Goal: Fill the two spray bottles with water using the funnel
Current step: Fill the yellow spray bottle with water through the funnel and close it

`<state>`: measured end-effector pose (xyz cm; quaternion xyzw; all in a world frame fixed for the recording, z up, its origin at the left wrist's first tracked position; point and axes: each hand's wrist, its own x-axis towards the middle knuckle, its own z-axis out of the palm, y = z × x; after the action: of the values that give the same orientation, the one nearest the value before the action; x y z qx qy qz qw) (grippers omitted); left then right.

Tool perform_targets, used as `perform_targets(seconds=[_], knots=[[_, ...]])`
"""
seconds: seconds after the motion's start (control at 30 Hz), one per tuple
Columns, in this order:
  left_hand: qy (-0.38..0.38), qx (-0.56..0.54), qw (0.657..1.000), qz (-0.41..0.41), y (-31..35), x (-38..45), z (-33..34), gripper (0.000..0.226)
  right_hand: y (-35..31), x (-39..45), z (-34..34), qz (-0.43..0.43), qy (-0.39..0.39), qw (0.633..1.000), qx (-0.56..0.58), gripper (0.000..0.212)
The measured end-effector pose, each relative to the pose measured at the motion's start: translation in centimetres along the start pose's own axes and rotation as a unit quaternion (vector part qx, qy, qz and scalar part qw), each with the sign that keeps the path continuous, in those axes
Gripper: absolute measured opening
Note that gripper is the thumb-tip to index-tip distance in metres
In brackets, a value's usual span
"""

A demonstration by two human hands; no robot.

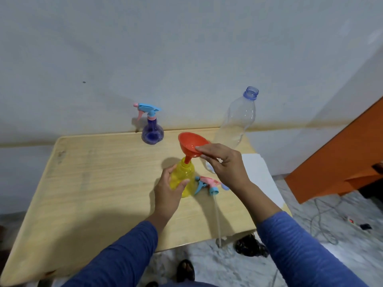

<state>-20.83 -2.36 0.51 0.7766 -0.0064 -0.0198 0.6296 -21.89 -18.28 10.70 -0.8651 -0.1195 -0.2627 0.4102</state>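
Observation:
An uncapped yellow spray bottle stands on the wooden table with an orange funnel tilted in its neck. My left hand grips the yellow bottle's body. My right hand pinches the funnel's near rim. The bottle's pink-and-blue trigger head lies on the table just right of it, its clear dip tube running toward the front edge. A purple spray bottle, trigger head fitted, stands at the table's far edge. A tall clear plastic bottle, uncapped, stands behind my right hand.
A white wall rises right behind the table. A white board lies at the table's right end. An orange panel stands to the right. Cables and a power strip lie on the marble floor, with a dark bundle by the table's front.

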Motion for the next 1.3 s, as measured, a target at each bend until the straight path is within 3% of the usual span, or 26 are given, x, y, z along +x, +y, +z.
perform_targets(seconds=[0.2,0.47,0.63,0.73,0.8,0.93,1.17,1.3], knots=[[-0.002,0.017,1.0,-0.01,0.6,-0.1,-0.1,0.047,0.2,-0.5,0.5,-0.005,-0.046,0.998,-0.038,0.022],[-0.008,0.015,1.0,-0.009,1.2,-0.4,-0.4,0.049,0.5,-1.5,0.6,-0.016,-0.053,0.997,-0.061,0.03],[-0.009,0.01,1.0,-0.007,0.7,-0.2,-0.3,0.051,0.1,-2.0,-0.4,0.013,0.079,0.994,-0.075,0.044],[-0.007,0.007,1.0,-0.007,0.4,-0.1,-0.2,0.049,0.9,-1.5,-0.9,0.075,0.216,0.968,-0.106,0.066],[-0.002,-0.007,1.0,-0.006,0.1,0.1,-0.1,0.049,1.5,-0.6,-1.3,0.123,0.267,0.952,-0.082,0.083],[0.005,-0.012,1.0,0.001,-0.4,0.2,0.1,0.049,3.1,1.8,-2.1,0.189,0.223,0.956,-0.027,0.1],[0.01,-0.017,1.0,-0.007,-1.2,0.2,0.2,0.052,7.6,4.8,-1.7,0.171,0.186,0.967,0.028,0.117],[0.028,-0.022,0.999,-0.01,-1.1,0.1,0.6,0.055,9.0,6.1,-1.5,0.142,0.17,0.974,0.053,0.115]])
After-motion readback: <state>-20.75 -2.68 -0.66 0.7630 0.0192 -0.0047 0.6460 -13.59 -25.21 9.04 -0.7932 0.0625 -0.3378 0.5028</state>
